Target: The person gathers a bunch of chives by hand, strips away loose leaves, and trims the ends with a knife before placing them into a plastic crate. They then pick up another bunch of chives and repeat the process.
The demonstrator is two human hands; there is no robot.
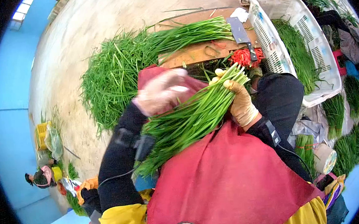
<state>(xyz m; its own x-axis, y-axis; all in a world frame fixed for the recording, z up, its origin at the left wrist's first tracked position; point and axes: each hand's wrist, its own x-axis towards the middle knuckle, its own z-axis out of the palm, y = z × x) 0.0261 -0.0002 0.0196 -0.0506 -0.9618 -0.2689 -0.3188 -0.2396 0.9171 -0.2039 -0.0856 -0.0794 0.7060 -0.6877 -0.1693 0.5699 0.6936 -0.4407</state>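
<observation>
A bunch of long green stalks (188, 115) lies slanting over the dark red apron (231, 175), its pale ends toward the upper right. My right hand (241, 103), in a tan glove, is closed round it near those ends. Above the leafy part is my left hand (163, 93), gloved and blurred by motion; its fingers look apart and nothing shows in them. Beyond the hands, more cut stalks (194, 33) rest on a brown board (188, 57). A cleaver (238, 29) lies at the board's right, its handle over a bundle of red ties (242, 57).
A loose green heap (111, 75) covers the floor at the left of the board. At the right stands a white plastic basket (266, 42) with greens inside. Tied bunches (334, 112) and a tape roll (325, 159) are at the lower right. Another person (44, 176) is at the far left.
</observation>
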